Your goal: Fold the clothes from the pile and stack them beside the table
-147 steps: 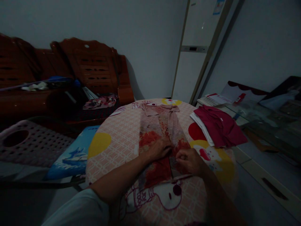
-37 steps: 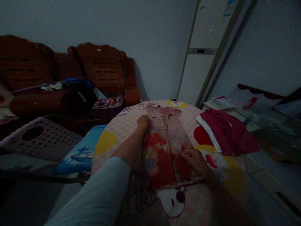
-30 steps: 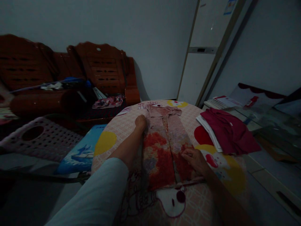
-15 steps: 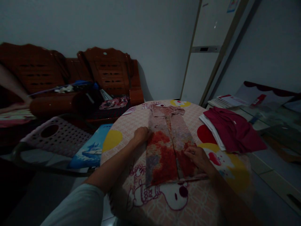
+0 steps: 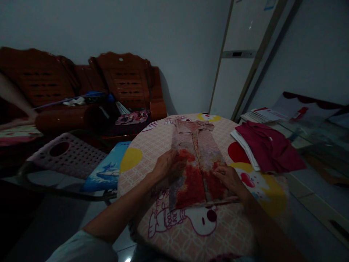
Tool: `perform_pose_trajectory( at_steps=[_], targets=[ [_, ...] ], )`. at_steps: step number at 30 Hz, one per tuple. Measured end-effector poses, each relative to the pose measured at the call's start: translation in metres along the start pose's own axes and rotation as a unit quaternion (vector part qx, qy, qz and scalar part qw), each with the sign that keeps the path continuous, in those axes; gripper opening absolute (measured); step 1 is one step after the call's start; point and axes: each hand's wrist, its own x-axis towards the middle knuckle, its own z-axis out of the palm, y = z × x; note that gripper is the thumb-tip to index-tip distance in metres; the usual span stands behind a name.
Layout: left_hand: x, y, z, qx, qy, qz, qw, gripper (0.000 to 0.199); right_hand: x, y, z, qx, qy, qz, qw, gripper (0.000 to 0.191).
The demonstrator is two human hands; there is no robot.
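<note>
A short garment that looks like a collared shirt [image 5: 192, 182], grey-pink with large red patches, lies on the round table with its sides folded in towards a middle gap. Its collar end points away from me. Over the shirt's left edge is my left hand [image 5: 165, 163], its fingers stretched to the right and slightly blurred; nothing shows in them. On the right panel, my right hand [image 5: 227, 178] has its fingers closed in a pinch on the cloth near the red patch.
A patterned tablecloth [image 5: 152, 142] covers the table. Folded maroon and white clothes [image 5: 269, 147] lie at its right edge. To the left stand a woven chair [image 5: 68, 156] with a blue bag-like item [image 5: 109, 171] and a wooden sofa [image 5: 125, 80]. Another person's arm [image 5: 16, 96] reaches in at far left.
My left hand has moved slightly right and down, from closed at the shirt's left edge to fingers stretched over the cloth. My right hand stays nearly in place.
</note>
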Motion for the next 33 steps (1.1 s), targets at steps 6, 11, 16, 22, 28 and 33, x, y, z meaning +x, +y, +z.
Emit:
perform_pose_trajectory(
  at_steps=[6, 11, 16, 22, 28, 33],
  targets=[
    [-0.046, 0.019, 0.003, -0.106, -0.162, 0.083, 0.978, 0.009, -0.001, 0.002, 0.0, -0.001, 0.002, 0.014, 1.0, 0.026],
    [-0.049, -0.006, -0.01, -0.118, -0.232, 0.094, 0.961, 0.005, 0.001, 0.0, -0.001, 0.002, -0.01, 0.014, 1.0, 0.028],
    [-0.065, 0.02, -0.034, -0.137, -0.212, 0.184, 0.95, 0.016, -0.016, -0.02, -0.019, -0.083, -0.061, -0.033, 0.994, 0.021],
    [-0.096, 0.055, -0.021, -0.045, -0.19, 0.261, 0.945, 0.05, -0.071, -0.026, -0.027, -0.241, -0.097, -0.177, 0.949, 0.036],
    [-0.094, 0.054, 0.012, 0.011, -0.141, 0.281, 0.949, 0.05, -0.084, -0.019, 0.0, -0.337, -0.071, -0.228, 0.911, 0.05],
    [-0.089, 0.046, 0.009, -0.04, -0.133, 0.277, 0.951, 0.041, -0.076, 0.0, -0.006, -0.321, -0.001, -0.234, 0.918, 0.042]
  ],
)
